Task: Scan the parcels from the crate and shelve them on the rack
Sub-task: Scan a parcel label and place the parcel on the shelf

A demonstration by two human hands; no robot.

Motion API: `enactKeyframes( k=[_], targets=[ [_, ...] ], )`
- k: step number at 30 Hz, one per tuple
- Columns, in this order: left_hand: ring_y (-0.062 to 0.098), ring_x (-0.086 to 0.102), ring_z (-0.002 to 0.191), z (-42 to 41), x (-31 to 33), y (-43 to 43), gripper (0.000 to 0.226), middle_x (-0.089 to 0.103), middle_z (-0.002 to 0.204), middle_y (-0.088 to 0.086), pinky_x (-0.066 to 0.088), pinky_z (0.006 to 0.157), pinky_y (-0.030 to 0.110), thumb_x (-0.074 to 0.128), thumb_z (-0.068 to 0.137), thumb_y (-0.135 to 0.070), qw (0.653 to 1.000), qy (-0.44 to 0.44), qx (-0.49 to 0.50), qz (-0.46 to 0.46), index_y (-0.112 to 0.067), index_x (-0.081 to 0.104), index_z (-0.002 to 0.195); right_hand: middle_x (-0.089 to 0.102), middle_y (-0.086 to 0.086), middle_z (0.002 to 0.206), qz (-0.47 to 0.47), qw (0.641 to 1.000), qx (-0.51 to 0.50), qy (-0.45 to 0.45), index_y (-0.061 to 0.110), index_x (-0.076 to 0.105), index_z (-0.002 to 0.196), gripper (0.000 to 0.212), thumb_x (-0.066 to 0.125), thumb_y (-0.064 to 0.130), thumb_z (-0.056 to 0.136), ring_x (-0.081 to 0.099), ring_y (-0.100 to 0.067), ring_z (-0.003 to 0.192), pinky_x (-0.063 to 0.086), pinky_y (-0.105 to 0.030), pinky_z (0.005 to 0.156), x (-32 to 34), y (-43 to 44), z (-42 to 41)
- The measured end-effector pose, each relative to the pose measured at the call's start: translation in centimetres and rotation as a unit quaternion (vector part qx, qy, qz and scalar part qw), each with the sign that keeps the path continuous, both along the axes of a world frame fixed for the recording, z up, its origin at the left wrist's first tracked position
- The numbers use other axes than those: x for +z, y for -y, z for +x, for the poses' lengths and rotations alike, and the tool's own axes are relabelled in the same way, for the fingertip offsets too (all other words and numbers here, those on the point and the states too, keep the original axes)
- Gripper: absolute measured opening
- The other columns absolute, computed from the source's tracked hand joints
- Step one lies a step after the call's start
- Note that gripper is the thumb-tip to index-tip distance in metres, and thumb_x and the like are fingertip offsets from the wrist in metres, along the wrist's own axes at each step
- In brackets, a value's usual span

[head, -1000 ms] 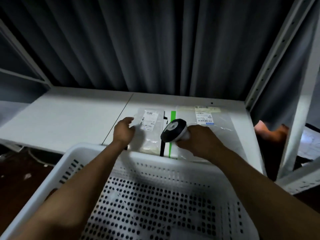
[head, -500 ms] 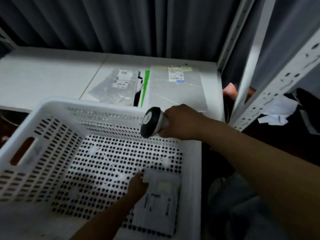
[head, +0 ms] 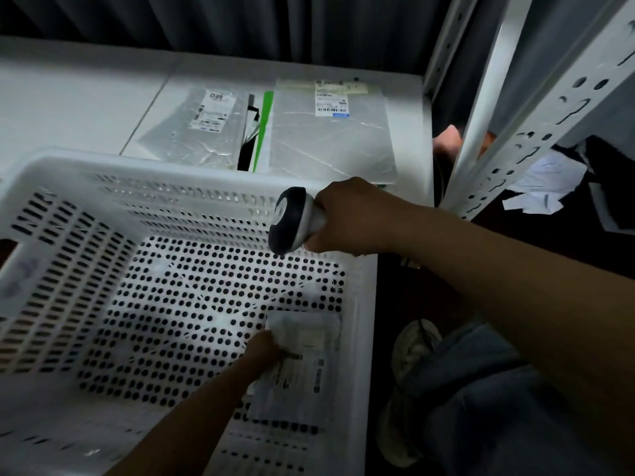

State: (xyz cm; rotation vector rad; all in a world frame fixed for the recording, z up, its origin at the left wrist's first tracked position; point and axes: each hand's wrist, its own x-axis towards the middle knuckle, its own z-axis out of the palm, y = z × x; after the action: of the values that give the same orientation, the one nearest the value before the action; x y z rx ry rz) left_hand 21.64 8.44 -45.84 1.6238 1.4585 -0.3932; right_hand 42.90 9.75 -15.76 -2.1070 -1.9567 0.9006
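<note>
While right hand (head: 357, 214) holds scanner (head: 292, 218), left hand (head: 264, 350) grips parcel (head: 302, 376) in crate (head: 68, 170)

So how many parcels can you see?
3. A left parcel and a right parcel lie on the shelf; a third parcel is in the crate at the left hand. A green strip between the shelf pair may be another, mostly hidden.

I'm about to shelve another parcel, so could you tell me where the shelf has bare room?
The shelf is bare left of the small bag, between curtain and crate. Its right half is crowded with that bag, the green-striped parcel and the large bag.
</note>
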Motion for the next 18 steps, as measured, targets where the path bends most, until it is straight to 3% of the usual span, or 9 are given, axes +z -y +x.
enactKeyframes(
  k=[4, 9, 12, 15, 18],
  targets=[
    [0.016, 0.06, 0.068, -0.7, 3.2, -1.2, 0.015, 0.063, 0.079, 0.005, 0.052, 0.062, 0.023, 0.057, 0.095, -0.014, 0.998, 0.043, 0.033, 0.031, -0.014, 0.058, 0.079, 0.056, 0.003, 0.059, 0.004, 1.0, -0.006, -0.002, 0.015, 0.054, 0.066, 0.025, 0.07, 0.025, 0.082, 0.055, -0.008, 0.045, 0.052, -0.026, 0.056, 0.8, -0.1, 0.4],
    [0.015, 0.057, 0.058, -2.9, 9.5, -2.5, 0.022, 0.063, 0.067, 0.003, 0.047, 0.051, 0.023, 0.055, 0.096, -0.018, 0.977, 0.135, 0.124, 0.108, -0.014, 0.061, 0.076, 0.062, -0.004, 0.074, 0.025, 0.999, -0.019, -0.033, 0.006, 0.064, 0.088, 0.022, 0.073, 0.025, 0.081, 0.057, -0.012, 0.051, 0.049, -0.025, 0.049, 2.0, -0.1, -0.5],
    [0.016, 0.055, 0.056, -4.3, 13.2, -3.1, 0.015, 0.062, 0.066, 0.006, 0.046, 0.046, 0.023, 0.056, 0.096, -0.011, 0.952, 0.169, 0.22, 0.129, -0.01, 0.06, 0.082, 0.061, -0.004, 0.078, 0.022, 0.998, -0.019, -0.054, 0.008, 0.062, 0.086, 0.023, 0.076, 0.026, 0.078, 0.06, -0.014, 0.053, 0.052, -0.028, 0.05, 2.6, 0.0, -1.2],
    [0.016, 0.055, 0.054, -5.8, 16.6, -4.1, 0.009, 0.064, 0.063, 0.003, 0.047, 0.05, 0.024, 0.055, 0.096, -0.004, 0.908, 0.26, 0.283, 0.164, -0.003, 0.063, 0.091, 0.058, -0.002, 0.068, 0.019, 0.994, -0.032, -0.105, 0.011, 0.061, 0.078, 0.02, 0.078, 0.022, 0.077, 0.051, -0.001, 0.035, 0.045, -0.021, 0.04, 3.0, 0.3, -1.7],
    [0.012, 0.057, 0.062, -6.7, 20.1, -4.6, 0.012, 0.065, 0.071, -0.003, 0.048, 0.058, 0.025, 0.053, 0.096, 0.0, 0.871, 0.313, 0.304, 0.225, -0.009, 0.061, 0.097, 0.06, -0.005, 0.06, 0.011, 0.984, -0.063, -0.167, 0.006, 0.063, 0.078, 0.018, 0.076, 0.019, 0.078, 0.055, -0.01, 0.04, 0.044, -0.022, 0.042, 3.4, 0.2, -2.0]
  ],
)
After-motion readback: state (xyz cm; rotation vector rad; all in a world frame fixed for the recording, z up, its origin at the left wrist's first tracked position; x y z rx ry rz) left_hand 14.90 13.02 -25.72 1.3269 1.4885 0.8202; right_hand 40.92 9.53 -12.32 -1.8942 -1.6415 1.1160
